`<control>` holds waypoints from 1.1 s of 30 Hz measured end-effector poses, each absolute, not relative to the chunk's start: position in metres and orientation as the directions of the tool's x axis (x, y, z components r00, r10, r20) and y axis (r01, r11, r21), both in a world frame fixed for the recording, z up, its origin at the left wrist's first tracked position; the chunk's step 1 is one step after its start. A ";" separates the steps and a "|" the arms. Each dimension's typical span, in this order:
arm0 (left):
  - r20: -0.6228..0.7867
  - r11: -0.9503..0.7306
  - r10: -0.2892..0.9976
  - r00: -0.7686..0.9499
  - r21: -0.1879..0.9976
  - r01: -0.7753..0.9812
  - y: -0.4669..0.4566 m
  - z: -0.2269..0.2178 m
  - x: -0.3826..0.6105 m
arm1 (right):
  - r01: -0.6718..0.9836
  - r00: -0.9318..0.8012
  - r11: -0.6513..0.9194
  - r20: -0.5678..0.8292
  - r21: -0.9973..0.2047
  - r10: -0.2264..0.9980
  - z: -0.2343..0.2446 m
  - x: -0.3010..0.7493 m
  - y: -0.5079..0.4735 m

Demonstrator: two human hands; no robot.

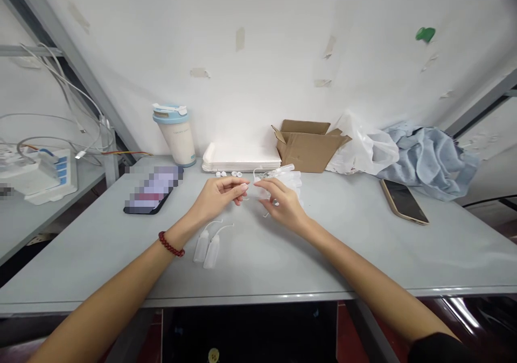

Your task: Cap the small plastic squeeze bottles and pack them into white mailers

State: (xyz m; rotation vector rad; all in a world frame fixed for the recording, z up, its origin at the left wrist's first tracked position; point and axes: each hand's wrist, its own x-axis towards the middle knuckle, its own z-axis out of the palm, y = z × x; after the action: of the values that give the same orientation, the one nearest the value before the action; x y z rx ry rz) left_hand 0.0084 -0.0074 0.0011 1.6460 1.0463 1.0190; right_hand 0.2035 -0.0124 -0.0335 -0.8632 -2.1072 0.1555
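Note:
My left hand (220, 195) and my right hand (283, 201) meet above the middle of the grey table (323, 255), fingers pinched together on a small translucent plastic bottle (258, 190). A red bead bracelet (170, 244) circles my left wrist. Behind my right hand lies a heap of clear plastic bottles (288, 179). Two small squeeze bottles with thin curved spouts (207, 247) lie flat on the table below my left hand. Several tiny white caps (228, 174) sit in a row beyond my hands.
A dark phone (151, 193) lies at left, a second phone (404, 201) at right. Along the wall stand a lidded cup (175, 134), stacked white trays (241, 158), an open cardboard box (307, 145), a white plastic bag (363, 147) and blue cloth (428, 158). Cables and a white device (40, 174) sit on a side bench.

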 end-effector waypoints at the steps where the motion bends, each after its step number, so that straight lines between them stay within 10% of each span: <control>1: 0.193 -0.261 0.931 0.309 0.946 0.194 -0.008 0.002 0.008 | 0.555 -0.443 0.764 0.661 -0.329 0.606 -0.034 0.204 -0.012; 19: 0.219 -0.323 0.919 0.328 0.896 0.306 -0.006 -0.003 0.009 | 0.641 -0.731 0.682 0.549 0.352 0.405 -0.033 0.205 -0.021; 33: 0.149 -0.284 0.903 0.402 0.911 0.300 0.004 -0.002 -0.002 | 0.623 -0.702 0.751 0.580 0.217 0.414 -0.049 0.207 -0.016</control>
State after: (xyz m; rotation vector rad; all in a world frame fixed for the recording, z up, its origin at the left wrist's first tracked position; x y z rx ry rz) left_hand -0.0017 0.0036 -0.0024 1.7967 1.0438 0.8802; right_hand 0.2065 -0.0160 -0.0491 -0.7814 -2.4407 -0.5510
